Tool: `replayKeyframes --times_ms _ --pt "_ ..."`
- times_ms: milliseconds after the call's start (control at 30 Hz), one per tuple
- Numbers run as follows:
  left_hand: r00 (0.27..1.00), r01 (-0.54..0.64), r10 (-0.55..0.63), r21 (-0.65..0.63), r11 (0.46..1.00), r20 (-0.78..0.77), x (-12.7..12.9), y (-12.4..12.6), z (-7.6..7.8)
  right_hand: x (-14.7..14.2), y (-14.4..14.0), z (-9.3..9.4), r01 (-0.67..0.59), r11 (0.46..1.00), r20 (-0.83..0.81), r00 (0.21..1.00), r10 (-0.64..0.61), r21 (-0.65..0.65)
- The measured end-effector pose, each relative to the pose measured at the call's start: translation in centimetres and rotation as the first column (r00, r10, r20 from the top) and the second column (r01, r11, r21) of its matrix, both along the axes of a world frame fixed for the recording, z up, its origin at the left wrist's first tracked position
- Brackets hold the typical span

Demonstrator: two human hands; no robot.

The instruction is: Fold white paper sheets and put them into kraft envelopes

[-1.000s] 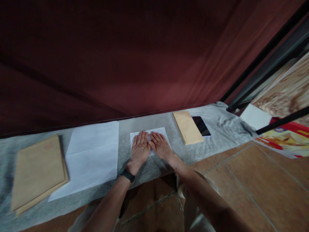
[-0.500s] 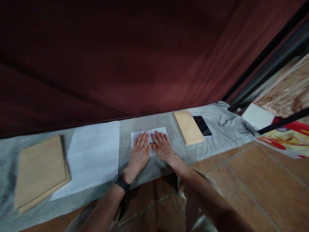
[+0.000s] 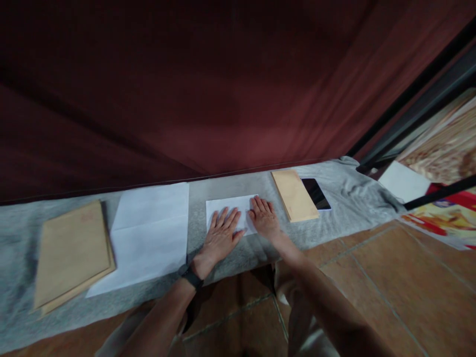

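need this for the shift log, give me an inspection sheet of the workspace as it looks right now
surface: grey cloth spread over a low ledge, rumpled at its right end.
job's things: small folded white paper lying flat on the cloth.
clutter: large white sheet; tan envelope stack at far left; narrow tan envelope; dark-screened phone beside it.
grippers: left hand flat on the paper's near edge, fingers spread; right hand flat on its right edge; black wristband on the left wrist.
cables: nothing seen.
surroundings: dark red curtain behind; brown tiled floor; colourful printed sheets at right.
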State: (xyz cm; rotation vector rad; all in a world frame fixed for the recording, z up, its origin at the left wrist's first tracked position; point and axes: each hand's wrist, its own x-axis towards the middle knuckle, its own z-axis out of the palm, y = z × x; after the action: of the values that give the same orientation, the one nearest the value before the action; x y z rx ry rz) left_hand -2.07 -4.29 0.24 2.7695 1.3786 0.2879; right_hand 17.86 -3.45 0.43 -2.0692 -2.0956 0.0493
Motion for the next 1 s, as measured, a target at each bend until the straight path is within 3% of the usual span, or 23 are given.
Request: replayKeyframes --times_ms 133,300,367,733,1000 --pt "0.998 0.054 -0.055 0.007 0.998 0.006 -0.2 -0.1 -0.2 -0.4 0.6 0.5 0.028 0.999 -0.058 0.998 -0.027 0.031" --pt "0.997 0.081 -0.081 0.03 0.996 0.002 -0.2 0.0 -0.9 -3.0 0.7 0.3 -0.298 0.953 -0.164 0.939 0.303 0.054" --pt "0.996 0.089 -0.089 0.046 0.995 0.001 -0.1 -0.1 -1.1 -3.6 0.6 0.0 -0.36 0.932 -0.172 0.916 0.363 0.048" --pt "0.998 0.063 -0.063 0.046 0.997 0.009 0.2 -0.8 -0.4 -3.4 0.8 0.0 -0.291 0.956 -0.088 0.952 0.293 0.025" --pt "0.995 0.095 -0.095 -0.007 0.995 -0.002 -1.1 -1.3 -0.4 -2.3 0.8 -0.4 -0.223 0.974 -0.01 0.975 0.223 0.04"
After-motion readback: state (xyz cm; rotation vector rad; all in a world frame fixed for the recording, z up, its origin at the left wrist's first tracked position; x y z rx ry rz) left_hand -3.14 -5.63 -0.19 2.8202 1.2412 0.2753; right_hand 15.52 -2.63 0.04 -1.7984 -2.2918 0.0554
